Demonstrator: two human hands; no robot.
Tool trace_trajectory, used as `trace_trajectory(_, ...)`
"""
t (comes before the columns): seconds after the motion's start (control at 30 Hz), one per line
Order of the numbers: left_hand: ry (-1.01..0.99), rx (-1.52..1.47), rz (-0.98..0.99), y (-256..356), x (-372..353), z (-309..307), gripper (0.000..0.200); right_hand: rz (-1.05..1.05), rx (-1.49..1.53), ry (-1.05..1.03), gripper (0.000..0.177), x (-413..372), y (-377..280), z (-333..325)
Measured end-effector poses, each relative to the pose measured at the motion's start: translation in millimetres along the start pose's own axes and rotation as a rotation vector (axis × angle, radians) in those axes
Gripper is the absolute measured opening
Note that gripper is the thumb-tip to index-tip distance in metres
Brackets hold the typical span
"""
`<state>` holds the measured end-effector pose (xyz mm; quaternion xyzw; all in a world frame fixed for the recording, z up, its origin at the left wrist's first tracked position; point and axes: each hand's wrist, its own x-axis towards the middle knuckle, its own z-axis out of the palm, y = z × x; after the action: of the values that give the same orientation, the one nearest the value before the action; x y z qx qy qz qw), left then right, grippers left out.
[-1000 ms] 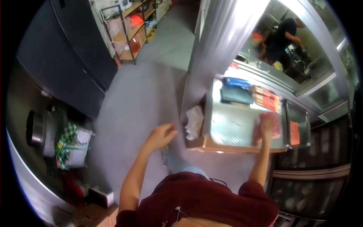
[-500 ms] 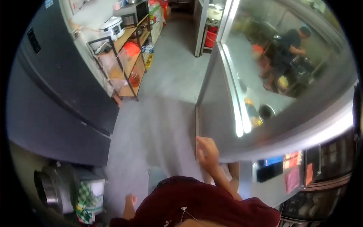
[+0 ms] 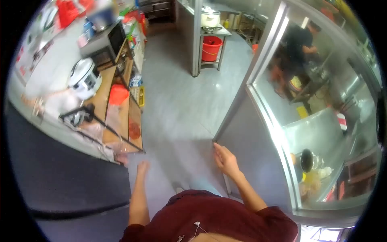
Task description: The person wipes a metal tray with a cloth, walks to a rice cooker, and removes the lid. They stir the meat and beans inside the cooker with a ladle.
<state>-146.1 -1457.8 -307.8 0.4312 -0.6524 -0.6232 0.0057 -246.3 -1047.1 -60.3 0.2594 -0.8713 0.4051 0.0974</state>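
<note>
My right hand [image 3: 225, 160] hangs in front of my body, fingers curled in and nothing visible in them. Its fingertips overlap the lower edge of the grey partition [image 3: 252, 147] in this view. Farther left, my left hand [image 3: 143, 166] is low beside the end of a wooden shelf rack [image 3: 105, 82]; blur hides how its fingers lie. On that rack stand a white rice cooker [image 3: 86, 78] and a microwave [image 3: 108, 45], with a red plastic bag [image 3: 118, 94] lower down.
Grey floor [image 3: 173, 92] runs ahead between rack and partition. A dark cabinet [image 3: 68, 169] flanks me on the left. Beyond the partition's end, a metal stand [image 3: 221, 33] holds a white pot [image 3: 210, 18] above a red bucket [image 3: 211, 49]. Behind the glass, a person [image 3: 298, 44] bends over.
I have moved forward along the passage; rack and stand are nearer, and the bin at lower left has left view. My left hand has swung forward and up.
</note>
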Motion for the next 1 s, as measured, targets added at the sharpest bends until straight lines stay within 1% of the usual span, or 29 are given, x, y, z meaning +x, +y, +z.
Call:
trace_trajectory(0.03, -0.131, 0.182, 0.206, 74.3, 33.6, 24.9, 0.017, 0.07, -0.004, 0.023, 0.036, 11.5, 15.1, 6.7)
trace_trajectory(0.07, -0.132, 0.033, 0.247, 138.7, 51.0, 62.0, 0.022, 0.138, -0.007, 0.044, 0.037, 22.1, 33.1, 14.8)
trace_trajectory(0.1, -0.188, 0.016, 0.344, 183.0, 81.6, 91.7, 0.026, 0.2, -0.013, 0.064, 0.038, 35.3, 49.3, 24.3)
trace_trajectory(0.13, -0.243, -0.007, 0.438, 215.4, 108.5, 119.7, 0.03, 0.326, -0.011, 0.038, 0.037, 49.7, 63.2, 32.7)
trace_trajectory(0.23, -0.474, 0.017, 0.523, 287.1, 161.0, 203.7, 0.036, 0.272, 0.004, 0.086, 0.035, 116.3, 99.9, 53.6)
trace_trajectory(0.27, -0.533, 0.01, 0.433, 294.4, 178.7, 229.0, 0.036, 0.255, -0.009, 0.099, 0.036, 142.4, 115.7, 60.3)
trace_trajectory(0.3, -0.587, 0.009, 0.339, 283.3, 205.5, 250.5, 0.036, 0.294, -0.002, 0.094, 0.037, 173.3, 124.0, 63.4)
trace_trajectory(0.33, -0.726, 0.11, 0.209, 276.5, 230.2, 263.3, 0.034, 0.337, 0.025, 0.077, 0.037, 201.3, 128.1, 63.7)
trace_trajectory(0.37, -0.859, 0.212, 0.082, 287.6, 256.6, 277.8, 0.032, 0.372, 0.052, 0.065, 0.037, 236.8, 137.1, 64.1)
trace_trajectory(0.47, -0.739, 0.197, -0.095, 331.3, 282.4, 316.6, 0.029, 0.326, 0.069, 0.094, 0.036, 323.3, 180.5, 76.8)
trace_trajectory(0.5, -0.721, 0.158, -0.113, 342.2, 297.0, 330.3, 0.028, 0.34, 0.074, 0.094, 0.036, 349.0, 193.5, 78.1)
trace_trajectory(0.6, -0.657, 0.041, -0.128, 404.3, 373.2, 387.7, 0.027, 0.358, 0.091, 0.122, 0.035, 436.5, 243.7, 77.8)
trace_trajectory(0.67, -0.623, -0.018, -0.13, 449.6, 433.0, 436.7, 0.026, 0.411, 0.106, 0.22, 0.034, 480.7, 288.8, 77.1)
trace_trajectory(0.73, -0.602, -0.03, -0.043, 508.3, 484.2, 498.6, 0.024, 0.481, 0.079, 0.297, 0.034, 520.8, 344.4, 68.7)
trace_trajectory(0.8, -0.726, -0.068, -0.006, 575.0, 536.5, 569.6, 0.021, 0.613, 0.083, 0.382, 0.034, 559.0, 388.4, 52.4)
trace_trajectory(0.83, -0.746, -0.065, 0.036, 612.7, 545.2, 603.5, 0.021, 0.684, 0.072, 0.408, 0.034, 569.0, 406.3, 38.8)
trace_trajectory(0.9, -0.749, -0.056, 0.099, 697.7, 543.7, 672.5, 0.019, 0.693, 0.004, 0.505, 0.035, 583.5, 440.1, 8.9)
trace_trajectory(0.93, -0.775, -0.078, 0.068, 732.0, 548.1, 709.9, 0.019, 0.694, -0.018, 0.555, 0.035, 588.6, 455.9, -3.3)
trace_trajectory(0.97, -0.824, -0.141, 0.07, 755.4, 561.1, 750.4, 0.02, 0.762, -0.035, 0.603, 0.035, 587.5, 471.5, -16.6)
trace_trajectory(1.0, -0.863, -0.15, 0.06, 783.5, 565.1, 788.5, 0.021, 0.893, -0.013, 0.647, 0.034, 593.4, 474.5, -33.5)
